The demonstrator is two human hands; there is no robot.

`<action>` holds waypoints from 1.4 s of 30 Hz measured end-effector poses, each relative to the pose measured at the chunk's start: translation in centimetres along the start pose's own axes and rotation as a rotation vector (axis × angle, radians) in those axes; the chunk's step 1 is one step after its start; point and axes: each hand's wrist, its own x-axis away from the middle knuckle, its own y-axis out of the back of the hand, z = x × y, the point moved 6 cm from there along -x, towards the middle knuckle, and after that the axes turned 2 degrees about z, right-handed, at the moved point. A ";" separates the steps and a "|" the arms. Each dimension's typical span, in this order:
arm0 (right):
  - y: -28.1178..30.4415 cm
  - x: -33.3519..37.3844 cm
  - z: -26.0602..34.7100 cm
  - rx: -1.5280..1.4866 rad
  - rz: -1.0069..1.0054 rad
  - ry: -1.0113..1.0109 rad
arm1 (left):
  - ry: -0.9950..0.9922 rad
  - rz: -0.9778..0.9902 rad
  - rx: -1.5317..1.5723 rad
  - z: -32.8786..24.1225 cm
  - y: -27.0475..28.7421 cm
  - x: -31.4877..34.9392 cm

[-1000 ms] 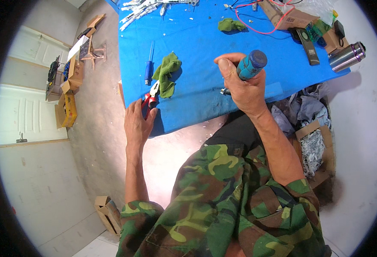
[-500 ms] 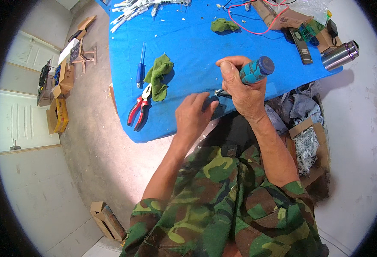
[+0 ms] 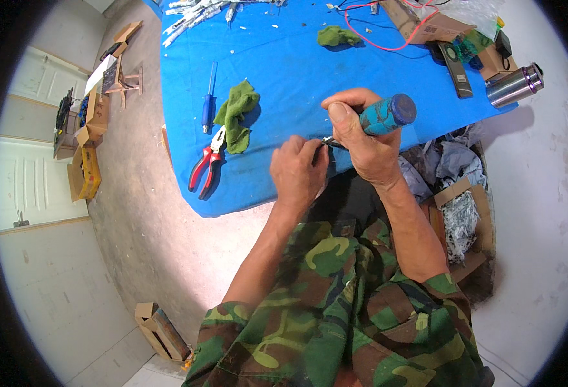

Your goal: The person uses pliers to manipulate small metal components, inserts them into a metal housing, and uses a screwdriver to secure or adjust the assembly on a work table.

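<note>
My right hand (image 3: 371, 151) is wrapped round a tool with a thick teal handle (image 3: 387, 115) and a dark blue round end cap. The handle slants up and to the right. Below the fist, a dark narrow part with a small shiny tip points toward my left hand (image 3: 299, 166). The left fingers are pinched together beside that tip, over the table's near edge. What they hold is hidden. To the left lie red-and-black pliers (image 3: 208, 162), a crumpled green cloth (image 3: 239, 116) touching their jaws, and a blue-handled screwdriver (image 3: 208, 106).
The blue-covered table (image 3: 284, 71) carries pale strips (image 3: 197, 16) at the far left, a second green cloth (image 3: 337, 37), a red wire (image 3: 387, 48) and a steel flask (image 3: 516, 86) at the right. A cardboard box of scraps (image 3: 461, 219) stands below, right.
My left hand has moved slightly right and up to the tool's tip, and its fingers have closed there. The right hand keeps its grip on the tool, almost unmoved.
</note>
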 end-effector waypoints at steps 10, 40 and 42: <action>-0.8 0.1 1.0 0.117 0.027 0.047 | -0.007 0.009 0.003 0.1 0.0 -0.1; -2.7 -2.1 0.1 0.168 0.135 0.005 | 0.078 0.117 0.144 1.3 0.9 0.4; -2.4 -2.3 -0.1 0.146 0.137 0.006 | 0.086 0.119 0.126 1.2 1.3 0.6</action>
